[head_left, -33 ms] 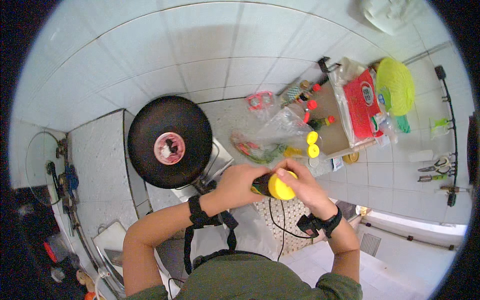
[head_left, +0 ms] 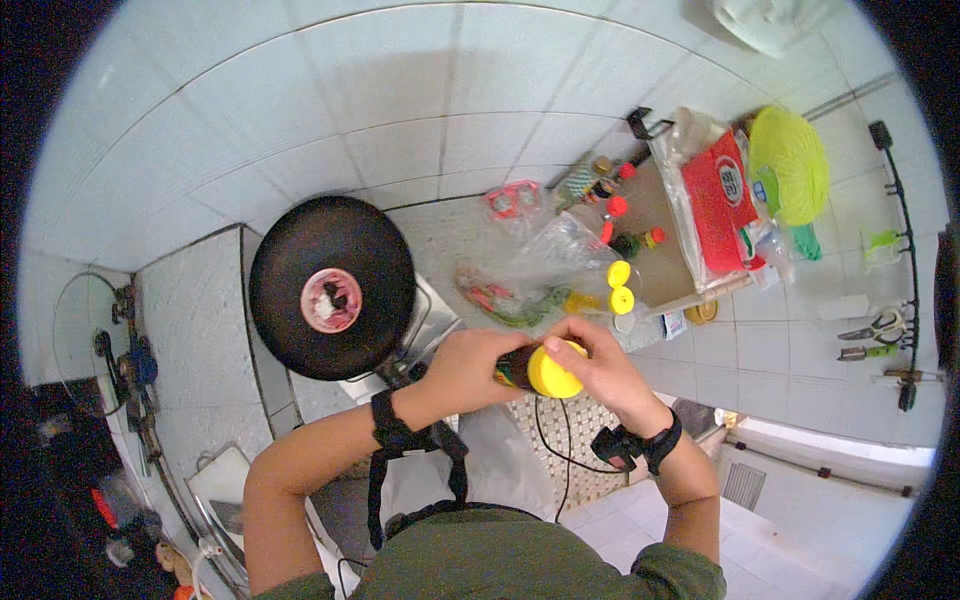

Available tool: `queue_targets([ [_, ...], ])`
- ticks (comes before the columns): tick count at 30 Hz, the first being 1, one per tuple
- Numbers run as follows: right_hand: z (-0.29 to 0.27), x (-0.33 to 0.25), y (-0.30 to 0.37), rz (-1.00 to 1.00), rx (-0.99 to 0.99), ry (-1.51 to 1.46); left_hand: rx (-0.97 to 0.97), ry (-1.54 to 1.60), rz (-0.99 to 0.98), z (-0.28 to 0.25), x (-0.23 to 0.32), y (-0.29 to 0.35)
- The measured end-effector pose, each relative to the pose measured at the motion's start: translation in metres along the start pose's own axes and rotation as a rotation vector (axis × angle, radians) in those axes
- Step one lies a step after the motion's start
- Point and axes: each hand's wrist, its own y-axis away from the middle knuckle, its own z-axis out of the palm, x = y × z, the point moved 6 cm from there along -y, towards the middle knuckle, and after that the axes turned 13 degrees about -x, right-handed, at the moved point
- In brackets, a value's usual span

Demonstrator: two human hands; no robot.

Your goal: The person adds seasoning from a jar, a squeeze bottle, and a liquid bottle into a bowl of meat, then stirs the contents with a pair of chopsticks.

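Note:
Held in front of me is a dark jar with a wide yellow lid. My left hand is wrapped round the jar's body. My right hand is closed on the lid, thumb and fingers along its edge. To the left of the jar, a black frying pan sits on the stove. Inside the pan is a small round bowl with a pink rim, holding something pale and reddish with a dark patch on it. Whether the lid turns is not visible.
On the counter behind my hands lie green vegetables in a clear plastic bag. Yellow-capped bottles and red-capped bottles stand beside it. A red bag and a yellow-green basket fill the right-hand shelf. Scissors hang on the wall.
The whole view has shifted slightly, with the jar and both hands a little further left in the picture. Both hands keep the same hold.

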Motion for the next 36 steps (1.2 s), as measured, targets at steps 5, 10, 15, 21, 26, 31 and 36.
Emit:
queue_targets([
  [5,-0.037,-0.025,0.030,-0.414,0.047,0.431,-0.045,0.004,-0.067,0.007,0.007,-0.041],
  [10,-0.085,-0.013,0.050,-0.225,0.136,0.627,-0.178,-0.068,0.006,0.011,0.034,-0.107],
  [15,-0.163,-0.026,0.102,-0.419,0.623,0.697,-0.099,0.482,0.100,0.004,0.004,-0.180],
  [21,-0.206,-0.025,0.116,-0.342,0.944,0.663,-0.212,0.847,-0.393,0.047,-0.098,-0.239],
  [26,-0.212,-0.010,0.074,-0.325,1.063,0.779,-0.287,1.288,-0.382,0.085,-0.116,-0.273],
  [31,-0.218,0.018,0.018,-0.256,1.045,0.776,-0.339,1.340,-0.456,0.108,-0.126,-0.283],
  [36,-0.228,0.041,-0.023,-0.201,0.977,0.751,-0.253,1.325,-0.500,0.103,-0.128,-0.285],
])
